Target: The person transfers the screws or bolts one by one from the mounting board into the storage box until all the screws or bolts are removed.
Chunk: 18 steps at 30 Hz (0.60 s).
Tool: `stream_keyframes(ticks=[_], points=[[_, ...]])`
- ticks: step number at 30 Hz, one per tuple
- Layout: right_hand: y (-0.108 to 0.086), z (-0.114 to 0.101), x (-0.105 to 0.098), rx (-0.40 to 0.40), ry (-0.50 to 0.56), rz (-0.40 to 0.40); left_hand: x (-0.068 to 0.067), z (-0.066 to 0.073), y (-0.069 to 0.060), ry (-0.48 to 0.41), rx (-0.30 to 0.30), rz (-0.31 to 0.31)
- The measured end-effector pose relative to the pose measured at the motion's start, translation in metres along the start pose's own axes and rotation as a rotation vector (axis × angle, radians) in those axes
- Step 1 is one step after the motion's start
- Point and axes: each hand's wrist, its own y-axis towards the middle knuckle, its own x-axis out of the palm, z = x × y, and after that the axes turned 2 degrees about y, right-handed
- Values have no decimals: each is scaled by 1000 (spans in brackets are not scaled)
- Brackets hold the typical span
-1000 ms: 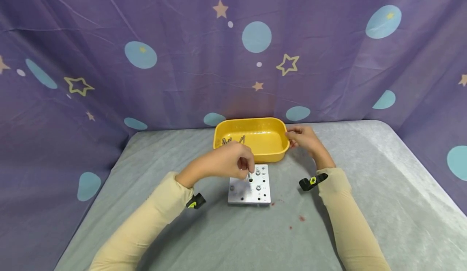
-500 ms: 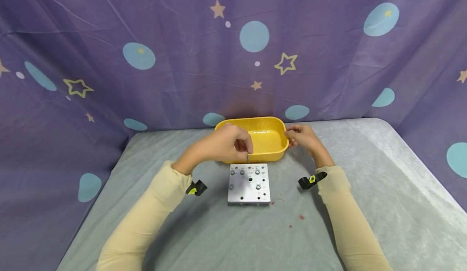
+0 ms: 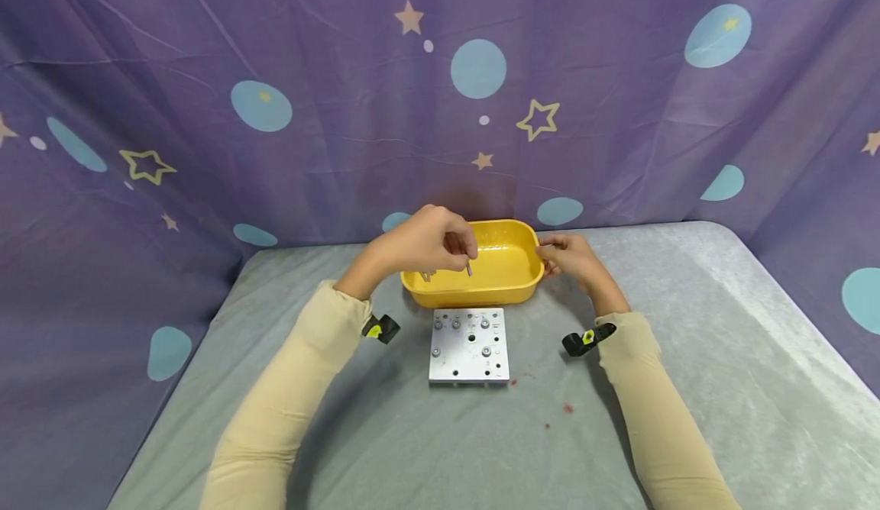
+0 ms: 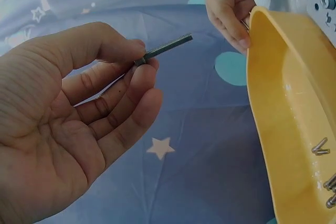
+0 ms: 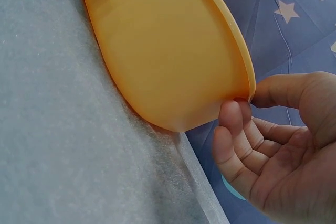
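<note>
My left hand point(image 3: 429, 243) hovers over the yellow tray and pinches a thin metal screw point(image 4: 165, 49) between thumb and fingertips. Its threaded shank sticks out past the fingers. At the tray's right end, my right hand point(image 3: 574, 256) grips the rim, thumb and fingers on either side of the wall. The yellow tray point(image 3: 474, 297) holds several loose screws point(image 4: 321, 148) at its left part, partly hidden by my left hand in the head view. In front of the tray lies a square metal plate point(image 3: 470, 361) with holes, several of which have screws standing in them.
A grey cloth point(image 3: 371, 449) covers the table, with small red marks point(image 3: 568, 408) right of the plate. Behind the tray hangs a purple curtain point(image 3: 344, 113) with stars and dots, close to the table's back edge.
My left hand has lifted from above the metal plate and moved back over the tray, still pinching the screw. My right hand has stayed on the tray rim.
</note>
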Motion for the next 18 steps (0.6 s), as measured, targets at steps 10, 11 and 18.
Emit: stream_keyframes(ticks=[10, 11, 18], points=[[-1, -1, -1, 9, -11, -3, -3, -25, 20, 11, -53, 6], [-1, -1, -1, 9, -11, -1, -3, -27, 22, 18, -61, 3], [-1, 0, -1, 9, -7, 5, 0, -41, 30, 63, -156, -23]])
